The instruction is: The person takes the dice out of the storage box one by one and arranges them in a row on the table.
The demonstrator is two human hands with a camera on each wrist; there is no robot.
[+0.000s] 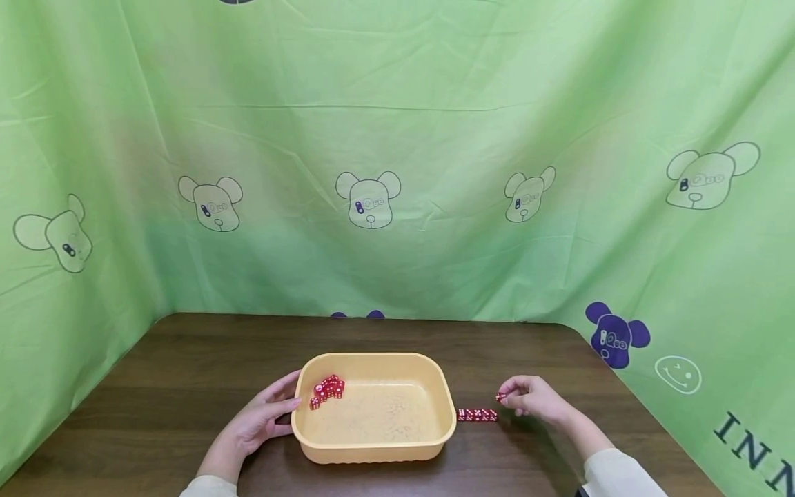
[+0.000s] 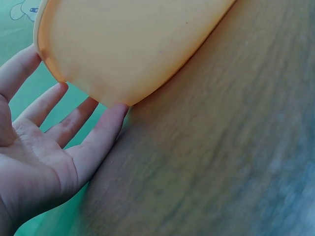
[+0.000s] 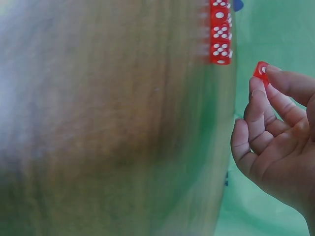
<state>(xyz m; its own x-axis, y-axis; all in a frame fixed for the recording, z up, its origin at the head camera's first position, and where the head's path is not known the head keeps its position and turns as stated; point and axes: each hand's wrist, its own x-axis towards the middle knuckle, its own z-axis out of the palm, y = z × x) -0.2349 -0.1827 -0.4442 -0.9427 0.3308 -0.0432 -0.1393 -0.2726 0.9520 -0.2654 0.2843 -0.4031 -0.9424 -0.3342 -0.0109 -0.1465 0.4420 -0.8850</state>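
Note:
My left hand (image 1: 263, 416) rests at the left end of a pale yellow plastic tub (image 1: 373, 453). In the left wrist view its fairly straight fingers (image 2: 47, 103) touch the tub's outer wall. Inside the tub, a cluster of red dice (image 1: 329, 388) with white pips lies toward the left end. My right hand (image 1: 534, 399) pinches a single red die (image 3: 261, 71) between thumb and fingertips. That die is held just beyond the right end of a straight row of several red dice (image 1: 477, 415), which runs out from the tub's right side.
Everything stands on a dark brown wooden table (image 1: 236, 345). A green cloth (image 1: 435, 276) printed with bear heads hangs behind the table and along both sides.

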